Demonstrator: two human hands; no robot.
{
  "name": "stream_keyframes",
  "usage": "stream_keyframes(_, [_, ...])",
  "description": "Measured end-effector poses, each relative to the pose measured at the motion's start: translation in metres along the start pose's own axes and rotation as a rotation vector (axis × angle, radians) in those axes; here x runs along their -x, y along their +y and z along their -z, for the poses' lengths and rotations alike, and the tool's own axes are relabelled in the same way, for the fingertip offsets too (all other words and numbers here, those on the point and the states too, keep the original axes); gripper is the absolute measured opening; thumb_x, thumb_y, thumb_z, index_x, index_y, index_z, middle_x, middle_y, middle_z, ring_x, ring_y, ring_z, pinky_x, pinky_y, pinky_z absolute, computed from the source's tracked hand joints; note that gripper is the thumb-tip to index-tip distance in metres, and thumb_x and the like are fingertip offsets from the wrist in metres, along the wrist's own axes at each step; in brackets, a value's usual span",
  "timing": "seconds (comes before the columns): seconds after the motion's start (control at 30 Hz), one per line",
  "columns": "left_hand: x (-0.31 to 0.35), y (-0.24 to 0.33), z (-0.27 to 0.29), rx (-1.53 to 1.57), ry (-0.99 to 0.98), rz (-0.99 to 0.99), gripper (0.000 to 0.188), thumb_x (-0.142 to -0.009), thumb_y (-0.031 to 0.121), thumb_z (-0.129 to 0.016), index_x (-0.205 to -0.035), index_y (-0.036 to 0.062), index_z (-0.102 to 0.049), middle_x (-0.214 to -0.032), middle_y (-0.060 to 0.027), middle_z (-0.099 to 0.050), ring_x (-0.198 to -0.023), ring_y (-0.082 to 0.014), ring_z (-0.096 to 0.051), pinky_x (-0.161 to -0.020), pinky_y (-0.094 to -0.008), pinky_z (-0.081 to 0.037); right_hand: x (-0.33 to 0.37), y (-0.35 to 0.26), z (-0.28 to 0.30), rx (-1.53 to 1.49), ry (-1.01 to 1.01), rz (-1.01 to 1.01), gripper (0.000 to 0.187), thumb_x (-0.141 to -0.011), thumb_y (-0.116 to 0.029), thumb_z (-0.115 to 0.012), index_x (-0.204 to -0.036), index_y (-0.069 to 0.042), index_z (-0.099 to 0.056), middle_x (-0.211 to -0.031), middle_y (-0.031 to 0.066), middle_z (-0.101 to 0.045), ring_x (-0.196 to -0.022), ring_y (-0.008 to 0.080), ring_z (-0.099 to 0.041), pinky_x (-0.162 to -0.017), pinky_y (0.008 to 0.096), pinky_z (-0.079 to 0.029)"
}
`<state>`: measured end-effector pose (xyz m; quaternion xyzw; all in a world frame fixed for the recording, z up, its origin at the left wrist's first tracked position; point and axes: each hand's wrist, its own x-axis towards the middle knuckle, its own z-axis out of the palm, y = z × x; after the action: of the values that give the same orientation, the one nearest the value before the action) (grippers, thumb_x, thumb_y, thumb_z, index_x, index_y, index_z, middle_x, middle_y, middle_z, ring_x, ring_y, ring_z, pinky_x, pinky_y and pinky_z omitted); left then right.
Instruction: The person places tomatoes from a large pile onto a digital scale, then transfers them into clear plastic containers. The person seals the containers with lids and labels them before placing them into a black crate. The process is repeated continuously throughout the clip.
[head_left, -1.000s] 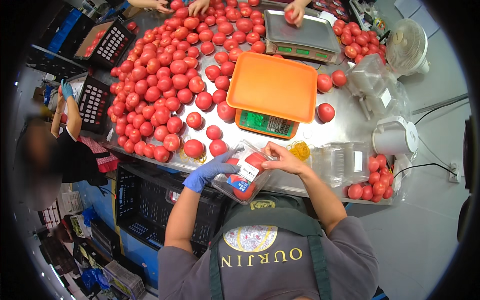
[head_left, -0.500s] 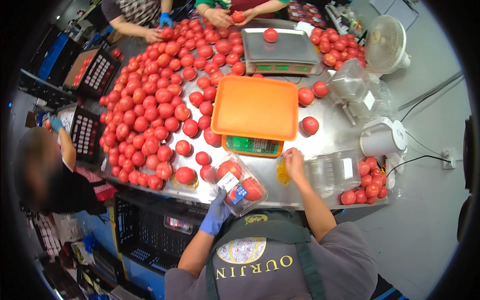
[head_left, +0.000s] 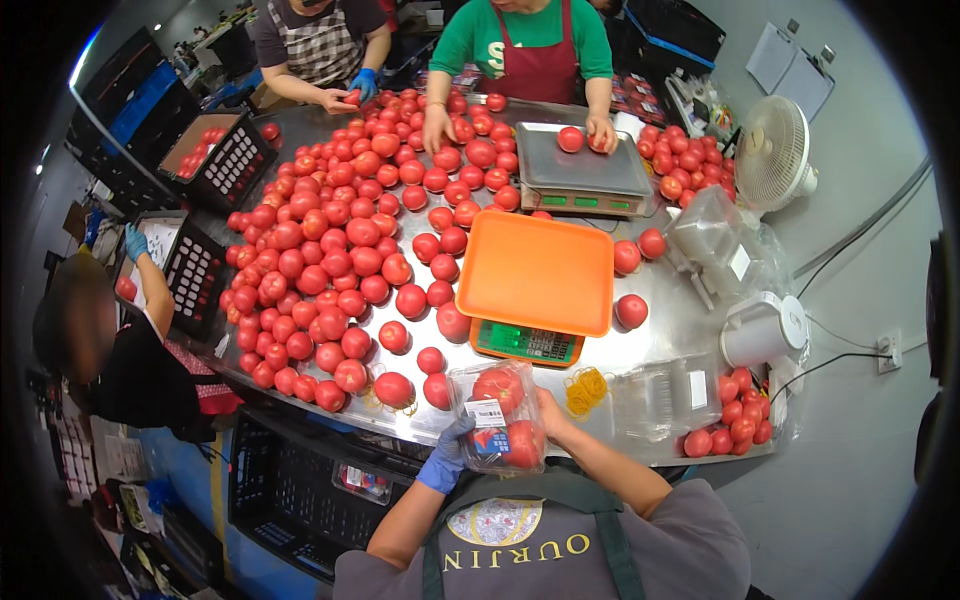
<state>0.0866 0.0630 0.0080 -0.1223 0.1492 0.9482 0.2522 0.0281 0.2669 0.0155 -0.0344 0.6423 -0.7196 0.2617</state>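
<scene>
step: closing up a filled clear tomato pack | left hand (blue glove) grips its lower edge, right hand cups the far side | pack's at table edge, below orange scale tray | next up, I'd guess: needs a steady two-hand hold

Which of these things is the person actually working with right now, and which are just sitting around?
In use:
left hand in a blue glove
right hand
clear pack of tomatoes, held by both

Lying about:
orange tray on a scale
rubber bands
loose tomatoes
white fan
</scene>
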Motion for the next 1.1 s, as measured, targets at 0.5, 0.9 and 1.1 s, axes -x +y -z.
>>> stream_keyframes(0.5, [0.034, 0.022, -0.027, -0.102, 0.129, -0.119, 0.060, -0.083, 0.019, -0.065, -0.135, -0.0006, -0.041, -0.126, -0.0185, -0.056, -0.113, -0.0312, -0.058, -0.099, -0.0443, -0.048, -0.047, 0.052, 0.030, -1.268, -0.215, -0.163, 0.023, -0.097, -0.022, -0.048, -0.117, -0.012, -0.054, -0.109, 0.0100, -0.062, -0.076, 0.0139, -0.059, -0.059, 0.0249, -0.049])
stream_keyframes(0.9, [0.053, 0.065, -0.031, -0.574, -0.061, 0.047, 0.068, -0.082, 0.015, -0.067, -0.142, 0.0027, -0.036, -0.131, -0.0081, -0.050, -0.116, -0.0129, -0.050, -0.100, -0.0287, -0.042, -0.077, -0.174, -0.056, 0.422, -0.914, 0.021, 0.040, -0.089, -0.016, -0.057, -0.126, 0.000, -0.053, -0.108, 0.0128, -0.067, -0.108, 0.0198, -0.062, -0.091, 0.0323, -0.046])
stream_keyframes(1.1, [0.113, 0.046, -0.012, -0.157, 0.231, -0.206, 0.049, -0.083, 0.015, -0.064, -0.128, 0.0040, -0.047, -0.119, -0.0091, -0.056, -0.111, -0.0183, -0.056, -0.097, -0.0330, -0.046, -0.060, -0.122, -0.040, 0.299, -0.783, -0.033, 0.039, -0.082, -0.017, -0.063, -0.117, 0.001, -0.058, -0.108, 0.0136, -0.069, -0.060, 0.0034, -0.040, -0.054, 0.0165, -0.032])
